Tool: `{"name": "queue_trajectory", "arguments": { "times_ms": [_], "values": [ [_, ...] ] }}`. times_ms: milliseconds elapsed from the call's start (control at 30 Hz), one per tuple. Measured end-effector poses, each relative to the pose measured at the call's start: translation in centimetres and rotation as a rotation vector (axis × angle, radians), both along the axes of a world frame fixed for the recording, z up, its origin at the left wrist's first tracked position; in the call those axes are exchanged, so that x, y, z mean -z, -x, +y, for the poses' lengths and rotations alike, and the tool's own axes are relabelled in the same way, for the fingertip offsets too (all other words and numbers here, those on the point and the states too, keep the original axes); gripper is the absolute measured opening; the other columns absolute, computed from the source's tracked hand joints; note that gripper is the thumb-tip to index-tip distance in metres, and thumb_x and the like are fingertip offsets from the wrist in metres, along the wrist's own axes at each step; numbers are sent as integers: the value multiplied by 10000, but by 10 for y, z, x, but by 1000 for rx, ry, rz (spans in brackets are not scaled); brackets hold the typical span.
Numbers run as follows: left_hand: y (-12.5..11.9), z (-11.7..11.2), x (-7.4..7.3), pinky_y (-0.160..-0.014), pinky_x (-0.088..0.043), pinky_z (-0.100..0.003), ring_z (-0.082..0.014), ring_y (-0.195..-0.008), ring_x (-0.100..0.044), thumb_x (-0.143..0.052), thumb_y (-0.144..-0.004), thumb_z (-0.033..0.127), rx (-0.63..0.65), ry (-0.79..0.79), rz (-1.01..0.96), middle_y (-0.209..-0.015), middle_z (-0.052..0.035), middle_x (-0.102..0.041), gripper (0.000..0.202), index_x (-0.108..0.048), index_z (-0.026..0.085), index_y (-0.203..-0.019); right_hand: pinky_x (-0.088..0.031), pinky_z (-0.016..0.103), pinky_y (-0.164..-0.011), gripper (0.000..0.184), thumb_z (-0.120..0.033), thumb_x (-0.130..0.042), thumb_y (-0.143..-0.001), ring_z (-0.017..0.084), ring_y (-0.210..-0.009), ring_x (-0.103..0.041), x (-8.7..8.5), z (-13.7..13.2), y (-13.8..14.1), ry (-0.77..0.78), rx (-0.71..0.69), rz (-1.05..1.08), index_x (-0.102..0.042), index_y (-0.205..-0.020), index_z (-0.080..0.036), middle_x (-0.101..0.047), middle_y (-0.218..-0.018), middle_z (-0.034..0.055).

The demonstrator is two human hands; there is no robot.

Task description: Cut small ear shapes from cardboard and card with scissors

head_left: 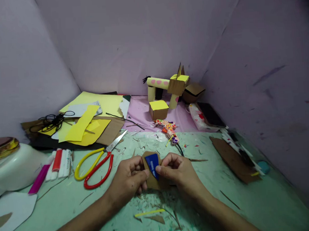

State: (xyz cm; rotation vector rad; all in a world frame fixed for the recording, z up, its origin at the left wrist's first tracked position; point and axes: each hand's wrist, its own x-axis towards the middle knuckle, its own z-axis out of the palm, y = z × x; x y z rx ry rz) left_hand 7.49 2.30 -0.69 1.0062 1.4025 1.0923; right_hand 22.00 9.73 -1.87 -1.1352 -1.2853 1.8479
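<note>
A small brown cardboard piece point(155, 185) with a blue printed patch point(152, 166) on its face is held upright between both hands. My left hand point(130, 176) is closed on its left edge, thumb in front. At the right edge, my right hand point(180, 171) pinches the cardboard with thumb and forefinger near the blue patch. Scissors point(108, 154) with one yellow and one red handle lie open to the left of my hands. Just beyond the hands is a glue gun point(169, 128) wrapped in patterned material, its black cord trailing toward my right hand.
A cardboard-and-tube animal figure point(159, 83) stands at the back, with a yellow-topped box point(158, 110) before it. Yellow paper sheets point(84, 128) and markers point(58, 163) lie left. A phone point(210, 114) and a brown cardboard strip point(233, 159) lie right. Scraps point(155, 219) litter the front.
</note>
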Motion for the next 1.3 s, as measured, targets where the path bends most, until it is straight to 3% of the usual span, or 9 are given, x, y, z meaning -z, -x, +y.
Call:
{"name": "queue_trajectory", "arguments": {
  "times_ms": [200,367,533,600,733,867,1067,1200,1300],
  "values": [
    [12,3,-8,-495,-374,-211,-108,-544,-493,-666,-663,314,-36,-73,48,-639,-6,-584,206,-628,141,-767,-337,186,-455,308,-145,-775,-475,50,-440,-424,-6,-4,-1,4,-243,62,-524,-654,-170,-527,-501,-76],
    [17,4,-13,-443,-303,-194,-87,-469,-435,-676,-567,208,48,14,52,-495,15,-525,102,-608,132,-581,-393,199,-504,349,-123,-787,-501,76,-505,-518,-11,1,-7,-10,-352,107,-587,-783,-176,-598,-577,-48],
    [17,10,-13,-362,-218,-139,-5,-339,-316,-739,-528,244,-403,-31,-308,-473,64,-513,228,-571,137,-638,-493,254,-617,520,-450,-807,-514,135,-641,-627,-15,18,-12,128,-7,426,-626,-919,-177,-679,-749,20],
    [14,12,-11,-343,-195,-126,6,-319,-293,-752,-521,246,-495,-48,-391,-457,78,-500,265,-553,139,-659,-507,284,-687,529,-421,-829,-494,162,-722,-647,-12,17,-8,159,-9,446,-634,-918,-174,-687,-821,40],
    [0,11,-3,-318,-195,-113,-24,-306,-334,-729,-584,317,-453,30,-406,-357,78,-463,281,-512,162,-672,-494,271,-692,369,-301,-808,-578,155,-741,-639,1,3,4,82,-159,348,-647,-879,-160,-686,-830,44],
    [-11,6,6,-314,-268,-129,-47,-297,-382,-697,-631,375,-324,53,-318,-373,42,-531,287,-498,171,-668,-476,248,-612,260,-291,-765,-620,134,-614,-608,7,-3,9,50,-102,339,-639,-795,-146,-673,-702,26],
    [-10,3,14,-318,-223,-134,-37,-282,-343,-664,-683,393,-169,56,-194,-361,40,-515,274,-523,161,-645,-425,225,-512,231,-271,-731,-584,115,-515,-547,7,4,2,32,-121,260,-612,-737,-146,-631,-623,2],
    [-4,6,8,-343,-201,-131,-25,-341,-310,-668,-694,427,-238,44,-205,-421,71,-460,298,-547,156,-656,-425,247,-580,210,-268,-690,-608,129,-587,-546,5,4,0,-39,-333,203,-594,-752,-148,-613,-650,-5],
    [6,8,-3,-412,-302,-141,-57,-469,-435,-708,-658,373,-257,-23,-114,-561,38,-539,254,-602,152,-724,-428,277,-662,159,-243,-651,-656,152,-679,-553,3,2,-4,-162,-549,132,-616,-777,-146,-618,-706,1]
  ]
}}
